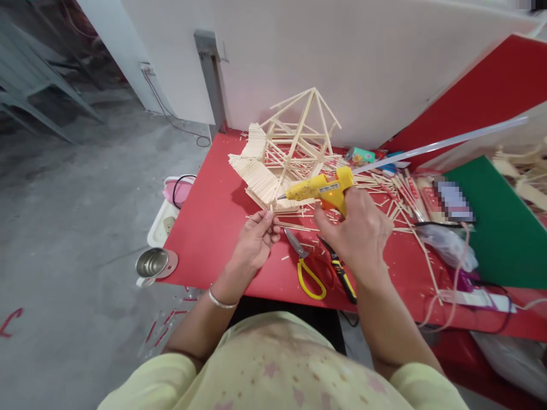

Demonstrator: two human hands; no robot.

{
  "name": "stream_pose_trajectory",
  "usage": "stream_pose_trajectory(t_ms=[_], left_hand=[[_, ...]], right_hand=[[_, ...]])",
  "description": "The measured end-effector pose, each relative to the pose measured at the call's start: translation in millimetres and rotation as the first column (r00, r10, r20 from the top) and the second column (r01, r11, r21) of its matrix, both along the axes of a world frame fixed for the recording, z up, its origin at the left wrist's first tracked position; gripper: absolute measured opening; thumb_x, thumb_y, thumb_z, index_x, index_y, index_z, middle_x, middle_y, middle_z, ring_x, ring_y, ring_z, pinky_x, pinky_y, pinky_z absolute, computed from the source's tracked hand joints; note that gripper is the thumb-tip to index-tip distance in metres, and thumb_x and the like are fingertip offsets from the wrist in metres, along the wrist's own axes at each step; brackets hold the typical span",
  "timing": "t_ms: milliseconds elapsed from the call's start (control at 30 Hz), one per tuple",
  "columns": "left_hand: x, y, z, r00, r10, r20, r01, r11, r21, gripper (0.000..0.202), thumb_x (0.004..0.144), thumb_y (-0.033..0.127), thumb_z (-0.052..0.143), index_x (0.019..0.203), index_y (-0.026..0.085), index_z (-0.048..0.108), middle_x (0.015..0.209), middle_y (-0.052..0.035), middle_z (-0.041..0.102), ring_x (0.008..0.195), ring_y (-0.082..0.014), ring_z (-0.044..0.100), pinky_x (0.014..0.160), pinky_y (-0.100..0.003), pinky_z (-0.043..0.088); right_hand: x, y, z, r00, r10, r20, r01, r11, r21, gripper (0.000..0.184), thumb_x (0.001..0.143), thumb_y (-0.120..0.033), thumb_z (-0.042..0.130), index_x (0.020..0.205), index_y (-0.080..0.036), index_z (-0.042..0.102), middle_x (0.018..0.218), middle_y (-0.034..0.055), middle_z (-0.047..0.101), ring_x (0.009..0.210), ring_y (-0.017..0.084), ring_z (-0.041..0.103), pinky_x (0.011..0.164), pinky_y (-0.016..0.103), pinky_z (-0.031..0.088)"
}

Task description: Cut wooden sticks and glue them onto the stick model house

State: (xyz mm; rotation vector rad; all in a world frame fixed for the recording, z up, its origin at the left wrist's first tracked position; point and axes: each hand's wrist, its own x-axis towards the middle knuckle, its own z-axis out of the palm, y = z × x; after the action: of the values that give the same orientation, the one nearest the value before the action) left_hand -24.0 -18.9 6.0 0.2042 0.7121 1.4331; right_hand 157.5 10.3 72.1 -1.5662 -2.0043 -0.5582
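Note:
My right hand (363, 230) is wrapped round the handle of a yellow hot glue gun (318, 188). A long clear glue stick (440, 147) runs out of its back. The nozzle points left, close above the front corner of a wooden stick model (258, 177), which has slatted roof panels and an open pointed frame. Just below that nozzle, my left hand (260, 238) pinches a short wooden stick (271, 209) between thumb and forefinger. Whether the nozzle touches the wood I cannot tell.
Scissors with yellow handles (311, 279) and black-yellow pliers (343, 278) lie near the front edge of the red table (192, 228). Loose sticks (384, 191) are scattered behind and right. A metal mug (156, 263) stands at the left corner; a green board (508, 233) lies right.

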Motion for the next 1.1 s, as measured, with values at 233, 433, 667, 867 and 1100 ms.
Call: stream_pose_trajectory(t_ms=[233,433,667,867,1100], left_hand=[[1.0,5.5,1.2,0.999,-0.011,0.041,0.011,1.0,-0.007,0.028,0.074,0.021,0.087,0.085,0.014,0.063,0.072,0.0012,0.067,0.058,-0.0061,0.06,0.049,-0.015,0.042],[-0.4,7.1,0.3,0.999,-0.019,0.048,0.019,1.0,0.006,0.026,0.074,0.021,0.087,0.086,0.013,0.065,0.073,0.0003,0.068,0.057,-0.0057,0.061,0.05,-0.015,0.044],[1.3,7.1,-1.7,0.999,-0.02,0.044,0.019,1.0,0.007,0.027,0.073,0.021,0.088,0.085,0.013,0.065,0.072,-0.0002,0.069,0.057,-0.0062,0.061,0.05,-0.015,0.045],[2.1,7.0,0.3,0.999,-0.014,0.04,0.014,1.0,0.003,0.027,0.071,0.021,0.088,0.085,0.013,0.066,0.072,0.0,0.068,0.057,-0.006,0.061,0.049,-0.015,0.044],[2.9,8.1,0.6,0.999,-0.008,0.035,0.007,1.0,0.014,0.028,0.07,0.021,0.089,0.085,0.013,0.067,0.071,-0.0001,0.068,0.058,-0.006,0.061,0.05,-0.014,0.044]], right_hand=[[-3.0,1.6,-1.6,0.999,0.016,0.035,-0.015,0.999,-0.033,0.037,0.092,-0.049,0.056,0.113,-0.019,0.061,0.087,0.0058,0.063,0.071,0.019,0.054,0.058,0.031,0.025],[-1.9,1.5,-2.9,0.997,0.042,0.059,-0.039,0.998,-0.043,0.035,0.091,-0.047,0.058,0.113,-0.019,0.06,0.086,0.0051,0.064,0.071,0.019,0.055,0.058,0.031,0.025],[1.7,1.9,-4.7,0.996,0.066,0.056,-0.062,0.996,-0.071,0.037,0.093,-0.044,0.054,0.118,-0.017,0.059,0.089,0.007,0.063,0.073,0.02,0.055,0.059,0.032,0.026],[4.1,1.7,-5.8,0.996,0.07,0.047,-0.067,0.996,-0.056,0.034,0.092,-0.041,0.054,0.115,-0.017,0.061,0.089,0.0074,0.064,0.075,0.021,0.056,0.059,0.032,0.027],[4.9,4.5,-6.9,0.996,0.075,0.055,-0.074,0.997,-0.024,0.033,0.091,-0.04,0.055,0.114,-0.017,0.061,0.088,0.0057,0.064,0.073,0.02,0.055,0.059,0.031,0.026]])
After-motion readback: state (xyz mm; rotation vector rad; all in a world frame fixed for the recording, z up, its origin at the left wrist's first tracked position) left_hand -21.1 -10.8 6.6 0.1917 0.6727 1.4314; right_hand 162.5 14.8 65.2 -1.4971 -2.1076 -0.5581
